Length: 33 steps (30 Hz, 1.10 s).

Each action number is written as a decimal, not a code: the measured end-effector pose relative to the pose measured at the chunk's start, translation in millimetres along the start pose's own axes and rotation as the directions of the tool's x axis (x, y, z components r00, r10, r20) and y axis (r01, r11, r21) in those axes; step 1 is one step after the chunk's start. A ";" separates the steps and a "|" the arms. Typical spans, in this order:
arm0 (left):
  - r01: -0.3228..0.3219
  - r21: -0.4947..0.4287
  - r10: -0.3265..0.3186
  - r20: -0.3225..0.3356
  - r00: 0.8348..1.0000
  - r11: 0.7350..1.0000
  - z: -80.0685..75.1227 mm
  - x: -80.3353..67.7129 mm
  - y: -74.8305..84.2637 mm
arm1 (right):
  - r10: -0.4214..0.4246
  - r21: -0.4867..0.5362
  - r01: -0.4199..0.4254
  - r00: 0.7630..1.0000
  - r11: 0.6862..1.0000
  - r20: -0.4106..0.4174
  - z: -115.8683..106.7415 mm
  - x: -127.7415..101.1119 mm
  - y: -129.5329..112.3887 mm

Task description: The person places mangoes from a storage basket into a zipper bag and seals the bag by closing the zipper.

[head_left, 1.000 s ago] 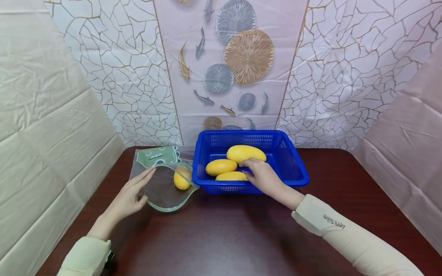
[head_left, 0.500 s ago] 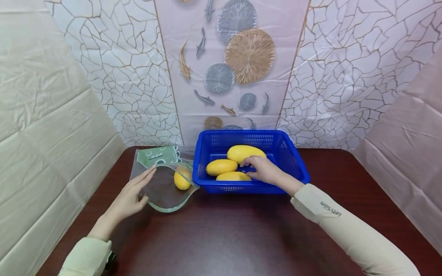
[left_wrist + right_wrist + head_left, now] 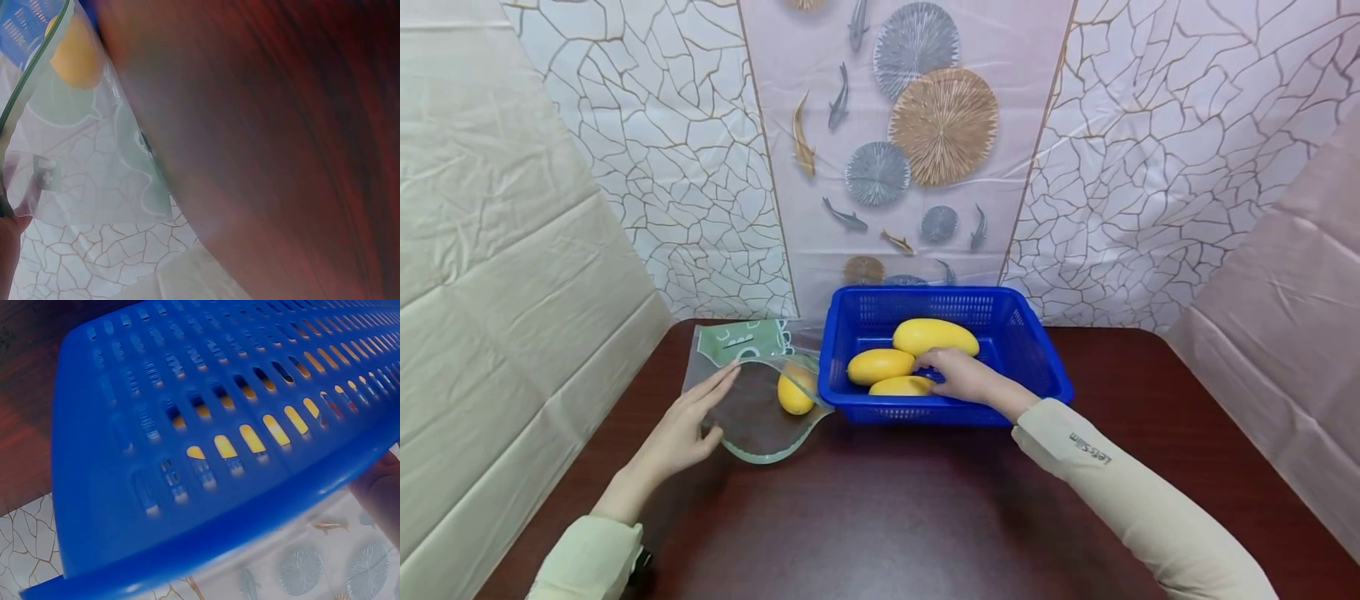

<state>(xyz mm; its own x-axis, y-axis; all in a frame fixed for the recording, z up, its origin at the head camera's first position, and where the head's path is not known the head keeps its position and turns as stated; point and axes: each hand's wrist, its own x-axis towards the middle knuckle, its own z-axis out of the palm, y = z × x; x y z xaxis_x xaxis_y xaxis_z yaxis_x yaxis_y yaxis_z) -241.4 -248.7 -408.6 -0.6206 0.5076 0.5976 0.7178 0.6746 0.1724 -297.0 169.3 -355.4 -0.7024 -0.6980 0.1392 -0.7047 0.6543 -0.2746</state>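
- One mango sits in the clear zip bag, far left of the table; my left hand pinches its mouth open.
- Three mangoes remain in the blue basket; my right hand curls round the nearest mango, not yet lifted.

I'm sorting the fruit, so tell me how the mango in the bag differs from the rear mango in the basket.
The mango in the bag lies alone inside clear plastic; the rear mango lies uncovered in the blue basket with two others. The bagged one looks smaller, the rear one longer. Both are yellow.
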 end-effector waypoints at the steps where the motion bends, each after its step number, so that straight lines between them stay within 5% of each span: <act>1: 0.001 0.001 -0.001 -0.001 1.000 1.000 0.1 -0.3 0.0 | 0.001 -0.001 -0.001 1.000 1.000 0.004 0.2 1.3 0.3; 9: 0.011 -0.014 -0.011 0.007 1.000 1.000 0.8 -4.1 2.2 | 0.058 0.003 -0.058 0.998 0.998 0.036 1.6 5.4 2.4; 33: 0.029 -0.015 -0.028 0.016 0.999 0.999 0.8 -2.4 3.3 | 0.011 0.020 -0.014 0.985 1.000 0.173 6.8 17.6 9.0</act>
<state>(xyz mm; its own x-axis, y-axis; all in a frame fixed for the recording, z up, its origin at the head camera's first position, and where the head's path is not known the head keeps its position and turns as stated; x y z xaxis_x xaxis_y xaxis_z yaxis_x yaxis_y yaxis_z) -237.8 -247.2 -410.1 -0.6458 0.4968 0.5798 0.7043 0.6808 0.2012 -315.0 161.0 -361.8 -0.6818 -0.7309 -0.0307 -0.6924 0.6583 -0.2954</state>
